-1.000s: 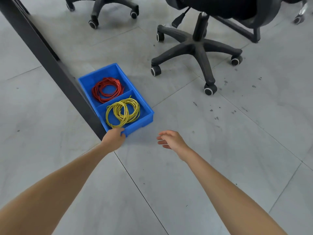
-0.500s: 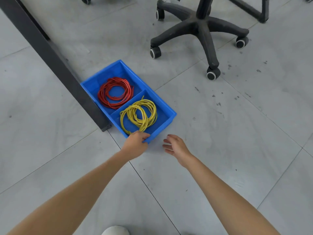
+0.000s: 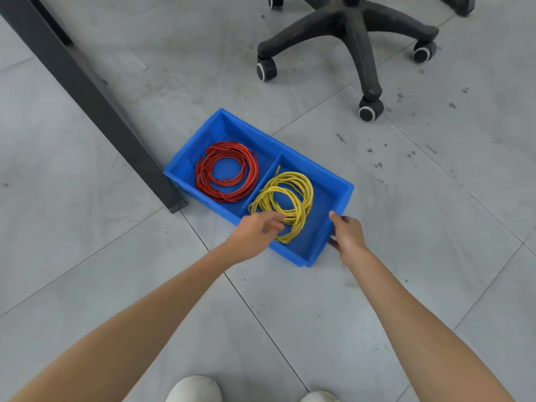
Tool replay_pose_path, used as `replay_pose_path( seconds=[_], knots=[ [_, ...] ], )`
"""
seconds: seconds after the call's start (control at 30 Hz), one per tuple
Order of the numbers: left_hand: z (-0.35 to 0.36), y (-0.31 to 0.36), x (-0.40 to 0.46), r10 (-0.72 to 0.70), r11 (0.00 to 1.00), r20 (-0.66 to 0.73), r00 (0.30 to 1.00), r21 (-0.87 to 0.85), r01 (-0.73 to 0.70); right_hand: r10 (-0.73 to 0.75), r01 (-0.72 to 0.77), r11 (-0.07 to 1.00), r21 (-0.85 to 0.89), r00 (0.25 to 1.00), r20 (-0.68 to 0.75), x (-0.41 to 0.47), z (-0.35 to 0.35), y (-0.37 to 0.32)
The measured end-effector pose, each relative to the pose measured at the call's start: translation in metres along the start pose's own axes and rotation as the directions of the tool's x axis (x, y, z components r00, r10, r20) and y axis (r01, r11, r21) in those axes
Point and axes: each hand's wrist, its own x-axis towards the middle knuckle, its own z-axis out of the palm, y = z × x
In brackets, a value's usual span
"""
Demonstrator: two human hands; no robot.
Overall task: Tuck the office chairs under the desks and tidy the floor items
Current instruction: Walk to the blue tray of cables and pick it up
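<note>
A blue two-compartment bin [image 3: 290, 149] sits on the grey tiled floor, tilted diagonally. A red wire coil [image 3: 203, 175] lies in its far compartment and a yellow wire coil [image 3: 306, 195] in the near one. My left hand [image 3: 255, 233] hovers over the bin's near long rim, fingers spread above the yellow coil, gripping nothing. My right hand [image 3: 348, 232] clasps the bin's right end wall, thumb on the rim. An office chair's black five-star base [image 3: 356, 33] stands beyond the bin at the upper right.
A black desk leg [image 3: 95, 103] runs diagonally from the upper left, and its foot ends just left of the bin. My two white shoes [image 3: 194, 390] [image 3: 319, 397] show at the bottom edge. Scuff marks dot the tiles to the right.
The bin has swung away from the desk leg toward me. My left hand came off its near rim and reached over the yellow coil. My right hand moved in and took the end wall.
</note>
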Motion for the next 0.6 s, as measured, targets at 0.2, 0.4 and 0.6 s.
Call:
replay_pose_path(
  seconds=[0.2,0.4,0.6],
  knots=[
    [-0.05,-0.01,0.016,0.034,0.997,-0.661,0.749,0.076,0.021,-0.252,0.148,0.927,-0.345,0.927,-0.277,0.035,-0.02,-0.036],
    [-0.075,-0.043,0.041,-0.28,0.924,-0.67,0.687,0.007,0.383,-0.403,0.259,0.837,-0.483,0.888,-0.222,0.051,-0.018,-0.042],
    [-0.063,-0.057,0.046,-0.364,0.896,-0.606,0.708,-0.019,0.445,-0.397,0.2,0.819,-0.537,0.874,-0.281,0.059,-0.014,-0.039]
  ],
)
